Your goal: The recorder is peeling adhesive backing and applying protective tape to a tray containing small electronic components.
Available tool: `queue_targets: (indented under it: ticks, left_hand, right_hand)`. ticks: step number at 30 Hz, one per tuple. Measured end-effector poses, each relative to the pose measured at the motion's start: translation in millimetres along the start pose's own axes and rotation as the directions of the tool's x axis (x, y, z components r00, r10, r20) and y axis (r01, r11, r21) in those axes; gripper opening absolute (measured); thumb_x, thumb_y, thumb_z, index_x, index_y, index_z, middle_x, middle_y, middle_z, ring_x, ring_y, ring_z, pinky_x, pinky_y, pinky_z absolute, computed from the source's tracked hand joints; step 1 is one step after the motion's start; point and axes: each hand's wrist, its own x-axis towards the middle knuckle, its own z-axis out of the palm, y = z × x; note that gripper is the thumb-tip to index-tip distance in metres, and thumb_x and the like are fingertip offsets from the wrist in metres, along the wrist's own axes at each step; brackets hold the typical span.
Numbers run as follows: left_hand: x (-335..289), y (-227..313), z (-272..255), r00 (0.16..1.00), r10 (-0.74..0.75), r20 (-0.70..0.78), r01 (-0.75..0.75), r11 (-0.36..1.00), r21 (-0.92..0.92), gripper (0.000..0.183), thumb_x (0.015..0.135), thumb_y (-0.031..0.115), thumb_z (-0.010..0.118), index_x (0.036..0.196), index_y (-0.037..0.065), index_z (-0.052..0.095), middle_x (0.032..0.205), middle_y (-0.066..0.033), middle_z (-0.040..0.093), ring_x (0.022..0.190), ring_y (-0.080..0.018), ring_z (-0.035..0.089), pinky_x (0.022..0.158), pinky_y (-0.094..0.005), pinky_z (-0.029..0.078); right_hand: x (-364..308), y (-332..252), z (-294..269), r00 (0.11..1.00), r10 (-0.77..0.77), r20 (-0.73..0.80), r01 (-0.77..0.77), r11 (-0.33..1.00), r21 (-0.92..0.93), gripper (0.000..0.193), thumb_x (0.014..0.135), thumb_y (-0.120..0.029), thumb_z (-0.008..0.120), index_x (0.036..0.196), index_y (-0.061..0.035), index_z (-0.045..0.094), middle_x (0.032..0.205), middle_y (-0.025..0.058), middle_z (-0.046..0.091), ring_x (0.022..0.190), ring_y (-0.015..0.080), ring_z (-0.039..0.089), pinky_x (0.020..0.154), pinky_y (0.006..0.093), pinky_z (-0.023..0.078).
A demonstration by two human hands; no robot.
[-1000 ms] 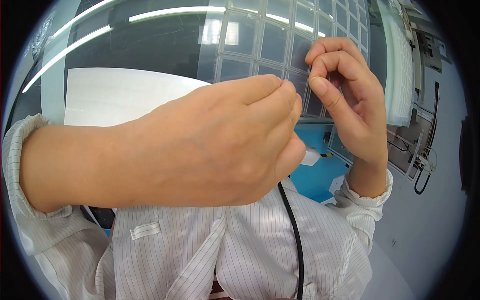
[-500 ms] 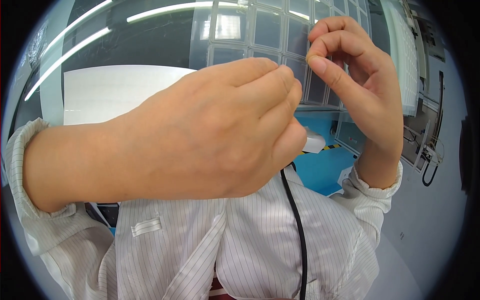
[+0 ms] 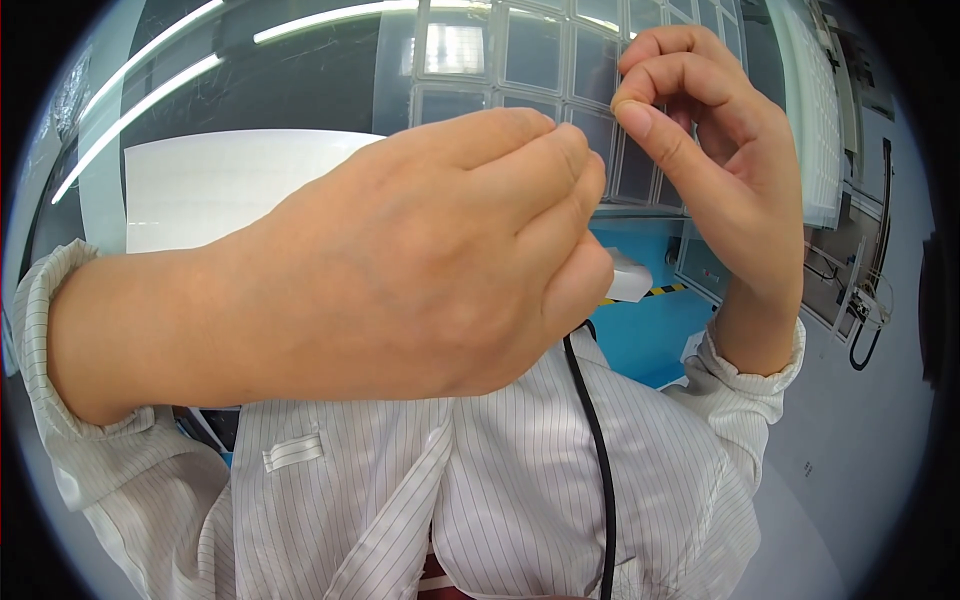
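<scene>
My left hand (image 3: 430, 250) is raised close in front of me, its back toward the view. Its fingers are curled together and the fingertips are turned away, so anything between them is hidden. To the right and a little higher, my right hand (image 3: 735, 150) pinches thumb against index finger, with the other fingers bent. Whatever may be in that pinch is too small to make out. The two hands are apart, in front of a clear plastic tray (image 3: 567, 100) divided into rectangular compartments.
A white sheet (image 3: 240, 185) lies on the dark, glossy tabletop (image 3: 300, 85), partly behind my left hand. A black cable (image 3: 598, 450) hangs down over my striped coat (image 3: 520, 480). Below the table edge are a blue surface (image 3: 650, 345) and a yellow-black striped strip (image 3: 665, 290).
My right hand has shifted very slightly up and left. My left hand keeps almost the same pose, and both grips look unchanged.
</scene>
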Motion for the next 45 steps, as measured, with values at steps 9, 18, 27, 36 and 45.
queue_targets:
  ticks: [9,18,27,36,45]
  left_hand:
    - [0,-11,-2,0.998,-0.068,0.013,0.068,0.996,-0.056,0.019,0.075,0.01,0.063,0.08,-0.002,0.049,0.121,-0.0256,0.063,0.109,-0.0362,0.061,0.082,-0.0433,0.053]
    - [-5,-10,-24,0.99,-0.07,0.126,0.063,0.996,0.062,0.018,0.076,0.009,0.061,0.085,-0.002,0.05,0.121,-0.0246,0.063,0.107,-0.0361,0.061,0.083,-0.0432,0.053]
    - [-3,-22,-26,0.993,-0.016,0.12,0.009,0.998,0.057,0.021,0.075,0.009,0.065,0.085,-0.003,0.051,0.118,-0.0229,0.064,0.105,-0.0346,0.062,0.085,-0.043,0.054]
    - [-9,-17,-35,0.986,-0.06,0.155,0.054,0.998,0.045,0.02,0.075,0.009,0.065,0.083,-0.003,0.051,0.114,-0.0242,0.065,0.105,-0.036,0.063,0.087,-0.0446,0.055]
    - [-19,-6,-19,0.996,0.038,0.075,-0.038,0.999,0.004,0.022,0.071,0.006,0.068,0.075,-0.005,0.05,0.105,-0.0292,0.067,0.103,-0.0397,0.067,0.089,-0.0467,0.059]
  right_hand:
    - [0,0,4,0.999,-0.039,-0.011,0.039,0.999,-0.023,0.006,0.093,0.001,0.065,0.098,0.0041,0.066,0.117,0.0088,0.057,0.099,0.0111,0.055,0.084,0.0221,0.043]
    - [5,-7,13,0.995,-0.095,-0.029,0.096,0.995,0.036,0.013,0.1,0.0,0.054,0.1,0.0061,0.066,0.118,0.0121,0.056,0.108,0.0166,0.056,0.093,0.0252,0.045]
    - [5,-11,19,0.994,-0.083,-0.065,0.086,0.995,0.047,0.011,0.096,0.004,0.057,0.104,0.0047,0.065,0.119,0.0099,0.057,0.104,0.0137,0.057,0.089,0.0237,0.044]
    - [8,-21,18,0.995,-0.1,-0.007,0.096,0.97,-0.224,0.01,0.088,0.005,0.067,0.097,0.0009,0.064,0.117,0.0056,0.057,0.09,0.0096,0.052,0.075,0.0218,0.041]
    - [9,-12,12,0.995,-0.101,0.027,0.102,0.994,-0.049,0.006,0.091,0.002,0.067,0.095,0.0012,0.063,0.116,0.0065,0.056,0.092,0.0085,0.051,0.078,0.0211,0.041]
